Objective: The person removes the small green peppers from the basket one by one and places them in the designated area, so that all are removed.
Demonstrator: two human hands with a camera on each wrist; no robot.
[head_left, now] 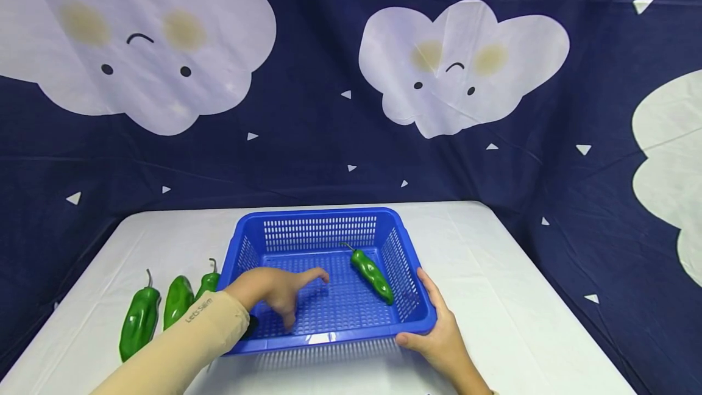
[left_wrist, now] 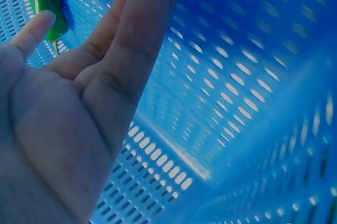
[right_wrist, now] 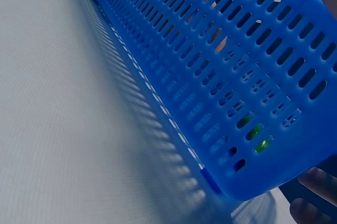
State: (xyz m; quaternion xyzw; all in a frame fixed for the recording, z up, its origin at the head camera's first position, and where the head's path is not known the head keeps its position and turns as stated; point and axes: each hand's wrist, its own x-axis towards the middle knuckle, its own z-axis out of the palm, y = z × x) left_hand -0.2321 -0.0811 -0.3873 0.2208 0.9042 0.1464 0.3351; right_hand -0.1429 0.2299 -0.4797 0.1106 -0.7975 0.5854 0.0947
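A blue plastic basket [head_left: 329, 340] with slotted walls stands on the white table. One green pepper [head_left: 373, 276] lies inside it toward the right wall, stem pointing to the back. My left hand [head_left: 281, 292] reaches over the left rim into the basket and holds nothing. In the left wrist view its fingers are extended, and the pepper [left_wrist: 48, 6] shows beyond them at upper left. My right hand [head_left: 443, 337] grips the basket's front right corner, thumb at the front rim and fingers along the right side. The right wrist view shows the slotted outer wall [right_wrist: 174, 56] close up.
Left of the basket lie three more green peppers: one at the far left [head_left: 139, 322], one in the middle [head_left: 178, 300], and one beside the basket [head_left: 209, 283], partly covered by the left sleeve [head_left: 186, 337]. A dark blue cloth [head_left: 307, 157] with cloud prints hangs behind the table [head_left: 482, 261].
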